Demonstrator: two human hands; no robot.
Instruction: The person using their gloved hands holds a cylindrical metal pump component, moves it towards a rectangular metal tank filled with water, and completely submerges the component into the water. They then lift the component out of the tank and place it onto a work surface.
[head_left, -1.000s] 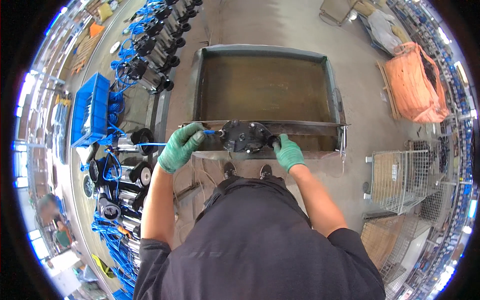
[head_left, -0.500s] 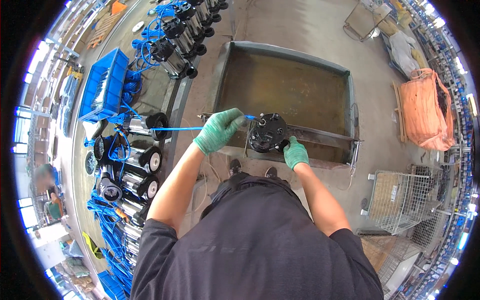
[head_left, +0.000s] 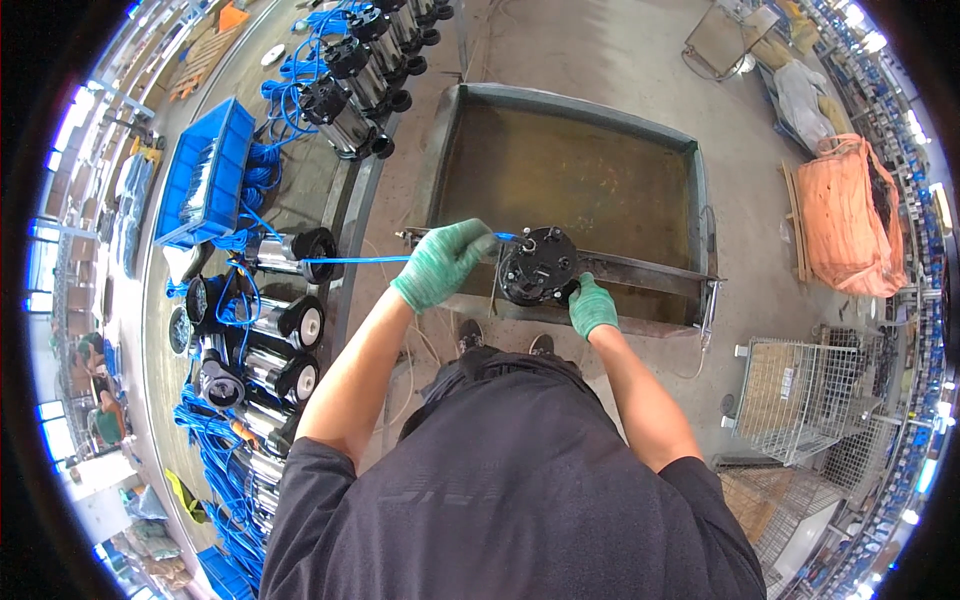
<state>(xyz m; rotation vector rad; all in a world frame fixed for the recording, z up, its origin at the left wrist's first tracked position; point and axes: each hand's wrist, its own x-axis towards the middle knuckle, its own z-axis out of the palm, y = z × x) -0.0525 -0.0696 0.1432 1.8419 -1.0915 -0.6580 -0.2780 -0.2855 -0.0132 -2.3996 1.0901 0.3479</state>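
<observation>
A submersible pump (head_left: 538, 266) with a round black top stands upright at the near side of a water-filled metal tank (head_left: 575, 97), by the bar across it. My left hand (head_left: 446, 264), in a green glove, is closed around the blue cable (head_left: 365, 260) just left of the pump. From the fist, the cable runs right to the pump's top and left toward the workbench. My right hand (head_left: 593, 307), also green-gloved, grips the pump's lower right edge; its fingertips are partly hidden. The pump's body below the top is mostly out of sight.
More steel-bodied pumps (head_left: 285, 317) lie along the workbench (head_left: 318, 180) at left, among coiled blue cables. A blue crate (head_left: 207, 172) sits there too. A metal bar (head_left: 645, 268) spans the tank. Wire cages (head_left: 795, 400) and an orange sack (head_left: 850, 225) stand at right.
The pump's top has shifted very slightly right, and my left hand has moved a little the same way with the cable. My right hand stays at the pump's edge.
</observation>
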